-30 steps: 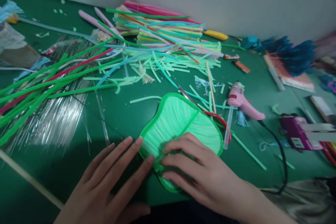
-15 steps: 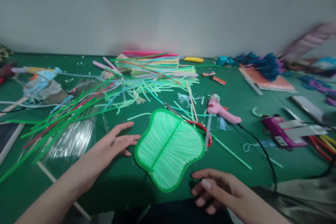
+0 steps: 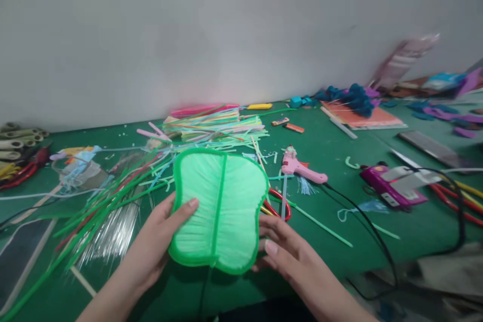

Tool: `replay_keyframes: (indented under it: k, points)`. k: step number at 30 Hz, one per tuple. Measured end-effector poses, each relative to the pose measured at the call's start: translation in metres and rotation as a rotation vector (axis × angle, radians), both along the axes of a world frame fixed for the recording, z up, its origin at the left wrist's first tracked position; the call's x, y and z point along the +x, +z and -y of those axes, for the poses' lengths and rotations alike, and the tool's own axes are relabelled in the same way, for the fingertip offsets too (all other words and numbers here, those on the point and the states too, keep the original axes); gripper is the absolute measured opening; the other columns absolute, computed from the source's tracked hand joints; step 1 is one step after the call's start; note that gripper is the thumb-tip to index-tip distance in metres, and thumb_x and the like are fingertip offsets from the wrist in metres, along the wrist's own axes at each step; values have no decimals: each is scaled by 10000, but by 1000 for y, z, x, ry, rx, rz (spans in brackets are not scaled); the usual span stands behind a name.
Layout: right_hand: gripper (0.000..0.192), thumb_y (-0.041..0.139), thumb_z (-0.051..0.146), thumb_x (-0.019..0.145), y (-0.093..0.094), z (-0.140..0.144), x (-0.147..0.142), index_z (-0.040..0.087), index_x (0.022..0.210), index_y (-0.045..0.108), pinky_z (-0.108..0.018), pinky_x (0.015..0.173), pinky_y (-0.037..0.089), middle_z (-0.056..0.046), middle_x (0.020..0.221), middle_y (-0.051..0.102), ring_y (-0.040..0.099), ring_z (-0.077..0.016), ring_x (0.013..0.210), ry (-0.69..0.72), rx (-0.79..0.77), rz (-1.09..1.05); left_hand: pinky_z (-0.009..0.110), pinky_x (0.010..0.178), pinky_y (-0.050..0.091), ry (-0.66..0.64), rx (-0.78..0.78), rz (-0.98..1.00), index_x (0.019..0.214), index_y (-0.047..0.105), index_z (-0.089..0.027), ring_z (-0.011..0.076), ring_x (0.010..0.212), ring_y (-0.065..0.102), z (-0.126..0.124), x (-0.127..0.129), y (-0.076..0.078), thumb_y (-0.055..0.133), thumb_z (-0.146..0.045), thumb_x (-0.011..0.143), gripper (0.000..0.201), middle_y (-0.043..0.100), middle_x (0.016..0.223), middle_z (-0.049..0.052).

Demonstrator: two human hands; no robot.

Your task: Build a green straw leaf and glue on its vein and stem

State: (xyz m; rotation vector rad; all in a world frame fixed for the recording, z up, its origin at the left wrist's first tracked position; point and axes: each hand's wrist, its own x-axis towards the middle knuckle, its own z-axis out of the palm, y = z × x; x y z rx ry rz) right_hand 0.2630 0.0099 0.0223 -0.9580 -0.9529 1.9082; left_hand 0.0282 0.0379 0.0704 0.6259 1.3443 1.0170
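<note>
Green felt-covered table, littered edge to edge. Heap of long coloured plastic strips lies toward the grey back wall. Flat green leaf-shaped fan of fine plastic strands is lifted above the table, face toward the camera (centre rib upright). Left hand grips its left edge, thumb on the front. Right hand pinches its right edge. Pink glue gun lies just right, on the table.

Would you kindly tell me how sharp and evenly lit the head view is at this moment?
Head view: soft, even light; the green leaf-shaped fan held by left hand and right hand is fairly sharp; the pinkish striped packet far right is motion-blurred; a soft shadow lies under the fan.
</note>
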Motion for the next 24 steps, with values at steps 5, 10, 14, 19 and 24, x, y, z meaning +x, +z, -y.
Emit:
replay_keyframes:
  k: [5,10,14,19,24]
  points:
    - [491,715,549,860,24,-22,-33,181,1173,625,-294,737,553,-83,1050,699,676,-183,913,-32,23,-100,339,853,619,345,321,-32,1239,677,-220,260,982,737,-17,21,12,862,-396,699,598,771,1078,47]
    - [524,755,592,796,36,-36,-51,146,1029,610,-250,618,529,-51,842,713,689,-150,719,-128,-23,-138,340,891,609,443,423,-1,1244,669,-252,246,1004,725,-23,36,13,841,-297,720,554,761,1088,14]
    - [499,795,556,770,36,-42,-52,165,1007,594,-225,563,514,1,741,684,671,-133,667,-198,35,-105,339,911,598,441,437,7,1265,647,-264,245,1053,704,-23,45,9,822,-291,741,553,741,1144,13]
    - [446,816,498,766,33,-48,-49,168,963,588,-222,523,504,26,663,657,636,-124,603,-248,95,-66,343,880,611,426,430,23,1292,616,-262,252,1026,710,-20,52,4,820,-356,756,581,733,1130,21]
    - [436,814,487,759,34,-51,-46,170,958,591,-245,538,529,32,644,653,631,-126,575,-248,113,-56,370,813,632,271,398,-26,1314,544,-201,278,938,729,-7,56,-4,912,-328,622,794,747,1042,52]
